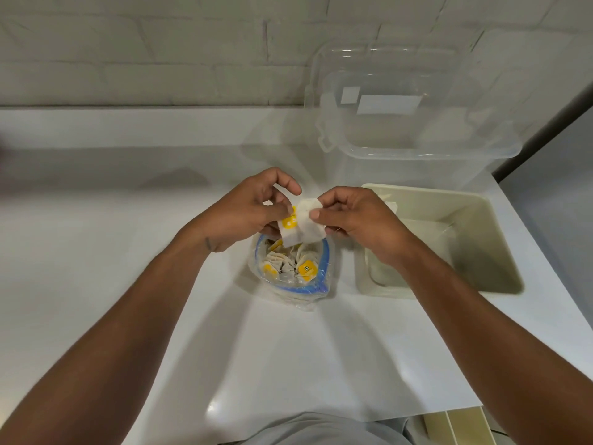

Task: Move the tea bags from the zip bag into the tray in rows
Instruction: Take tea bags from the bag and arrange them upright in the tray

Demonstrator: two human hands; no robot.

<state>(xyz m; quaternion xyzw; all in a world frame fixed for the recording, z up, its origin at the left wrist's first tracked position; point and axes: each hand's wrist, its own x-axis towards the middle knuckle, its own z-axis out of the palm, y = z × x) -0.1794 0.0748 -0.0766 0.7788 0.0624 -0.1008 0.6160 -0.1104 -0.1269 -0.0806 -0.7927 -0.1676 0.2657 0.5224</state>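
On the white countertop (pixel 112 220) our left hand (pixel 253 213) hangs just above the zip bag. Its thumb and curled fingers pinch a paper tea bag with a yellow tag (pixel 289 232), and its forefinger is bent and lifted clear. This tea bag's long axis runs near to far. The tag is at the far end, and the near end points down at the open zip bag (pixel 290 277).

The zip bag stands on the counter with its blue-edged mouth upward, directly below and a little nearer than both hands. It is packed with more tea bags (pixel 282 261), and several yellow tags show among them.

A second, plain white tea bag (pixel 310 223) overlaps the right edge of the first and leans slightly right. Our right hand (pixel 359 220) pinches it between thumb and forefinger, with the other fingers curled beneath.

Just right of the zip bag lies the cream tray (pixel 481 226), with its long axis near to far. Behind it stands a clear plastic container (pixel 417 130), close to the white brick wall (pixel 128 59).
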